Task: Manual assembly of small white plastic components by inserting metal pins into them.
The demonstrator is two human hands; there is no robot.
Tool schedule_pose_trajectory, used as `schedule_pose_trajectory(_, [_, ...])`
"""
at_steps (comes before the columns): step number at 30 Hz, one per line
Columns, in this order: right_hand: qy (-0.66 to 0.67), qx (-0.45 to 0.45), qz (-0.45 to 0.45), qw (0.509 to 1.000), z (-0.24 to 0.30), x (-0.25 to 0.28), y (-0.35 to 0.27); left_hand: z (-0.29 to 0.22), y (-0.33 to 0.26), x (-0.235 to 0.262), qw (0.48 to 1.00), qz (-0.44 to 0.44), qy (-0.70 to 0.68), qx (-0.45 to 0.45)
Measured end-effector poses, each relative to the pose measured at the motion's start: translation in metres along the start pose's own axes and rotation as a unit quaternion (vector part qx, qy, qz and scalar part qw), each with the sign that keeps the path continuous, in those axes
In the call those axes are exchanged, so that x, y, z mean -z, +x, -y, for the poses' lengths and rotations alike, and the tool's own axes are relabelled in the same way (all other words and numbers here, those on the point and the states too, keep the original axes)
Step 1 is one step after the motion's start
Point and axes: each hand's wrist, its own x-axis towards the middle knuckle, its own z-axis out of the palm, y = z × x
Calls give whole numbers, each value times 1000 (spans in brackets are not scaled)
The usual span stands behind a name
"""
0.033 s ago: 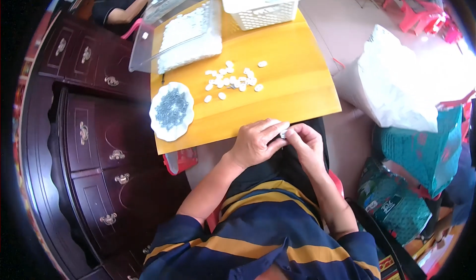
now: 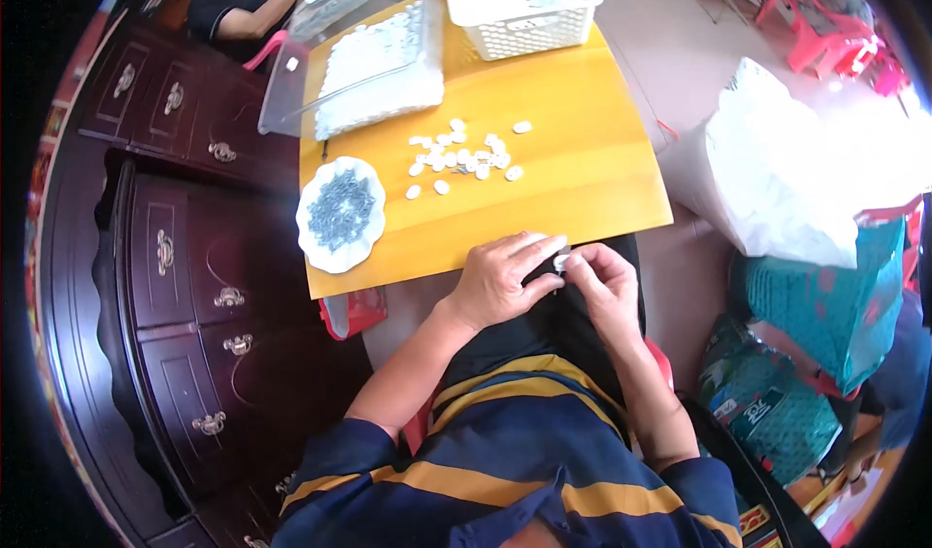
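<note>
Just off the near edge of the yellow table (image 2: pixel 582 199), above my lap, my two hands meet at the fingertips. My right hand (image 2: pixel 604 281) pinches a small white oval piece (image 2: pixel 561 263) between thumb and forefinger. Close against it, my left hand (image 2: pixel 500 278) has its fingers curled, with forefinger and thumb either side of the piece; whatever its fingertips grip is partly hidden. Loose white oval pieces (image 2: pixel 442 187) of the same look lie scattered mid-table. At the table's left edge stands a white scalloped dish (image 2: pixel 374 242) holding many small dark grey metallic bits (image 2: pixel 340 208).
A clear plastic bin (image 2: pixel 282 111) full of white pieces and a white perforated basket (image 2: pixel 529 38) stand at the back. Dark wooden drawers (image 2: pixel 218 257) line the left. White (image 2: pixel 767 160) and teal bags (image 2: pixel 815 296) crowd the right. Another person's arm (image 2: pixel 257 19) reaches in behind.
The table and its things sit slightly further right in view. Between my fingertips the white piece shows more plainly, and my left thumb and forefinger are a little further apart.
</note>
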Motion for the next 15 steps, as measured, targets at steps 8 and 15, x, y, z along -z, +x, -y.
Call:
schedule_pose_trajectory(8, [-481,207,-38,851,55,-3,50,60,-31,62,972,-78,88,202])
schedule_pose_trajectory(15, [-597,218,-104,765,50,11,116,80,-17,63,968,-32,176,178])
